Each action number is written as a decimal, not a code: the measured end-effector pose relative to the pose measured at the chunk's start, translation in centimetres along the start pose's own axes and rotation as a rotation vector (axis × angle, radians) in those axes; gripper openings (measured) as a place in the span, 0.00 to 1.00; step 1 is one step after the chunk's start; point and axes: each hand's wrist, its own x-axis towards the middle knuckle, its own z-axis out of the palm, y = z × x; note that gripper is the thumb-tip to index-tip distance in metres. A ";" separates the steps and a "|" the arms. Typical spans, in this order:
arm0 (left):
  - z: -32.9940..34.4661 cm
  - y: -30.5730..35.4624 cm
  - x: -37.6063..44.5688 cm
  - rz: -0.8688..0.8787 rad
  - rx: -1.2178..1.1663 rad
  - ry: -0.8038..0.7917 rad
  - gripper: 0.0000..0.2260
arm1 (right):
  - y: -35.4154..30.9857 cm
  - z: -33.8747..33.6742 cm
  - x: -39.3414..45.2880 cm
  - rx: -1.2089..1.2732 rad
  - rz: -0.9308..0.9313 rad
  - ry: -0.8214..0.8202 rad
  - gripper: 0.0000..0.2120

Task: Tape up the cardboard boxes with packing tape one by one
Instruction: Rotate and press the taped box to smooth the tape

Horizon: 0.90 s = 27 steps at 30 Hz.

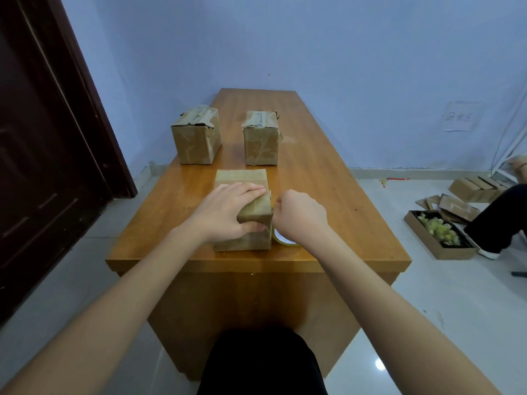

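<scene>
the left hand [228, 213] lies flat with straight fingers on the top of the near box [242, 238], thumb against its front, while the right hand [299, 215] is curled tight at the box's right edge, seemingly pinching tape; what it grips is hidden, and the tape roll [278, 238] lies just beneath that wrist. press firmly and pull the strip taut. two other boxes [196, 135] stand well beyond the fingers, the table [342, 223] edge close under both wrists.

The scene is evenly, softly lit with a bluish cast. Glare is seen on the desk [313, 178] and floor [379, 364]. Edges are bent by wide-angle distortion; detail is slightly softened.
</scene>
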 end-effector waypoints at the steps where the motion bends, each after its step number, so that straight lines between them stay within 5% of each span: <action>1: 0.0 0.0 0.0 0.004 -0.001 0.000 0.34 | 0.2 0.1 -0.2 0.009 -0.006 0.003 0.07; 13: -0.1 -0.2 0.0 0.009 -0.006 -0.008 0.35 | 2.3 0.4 -2.2 0.230 -0.047 -0.023 0.13; 27: -0.4 -0.5 -0.1 0.013 -0.042 -0.011 0.35 | 6.6 -1.5 0.4 0.983 -0.080 0.217 0.07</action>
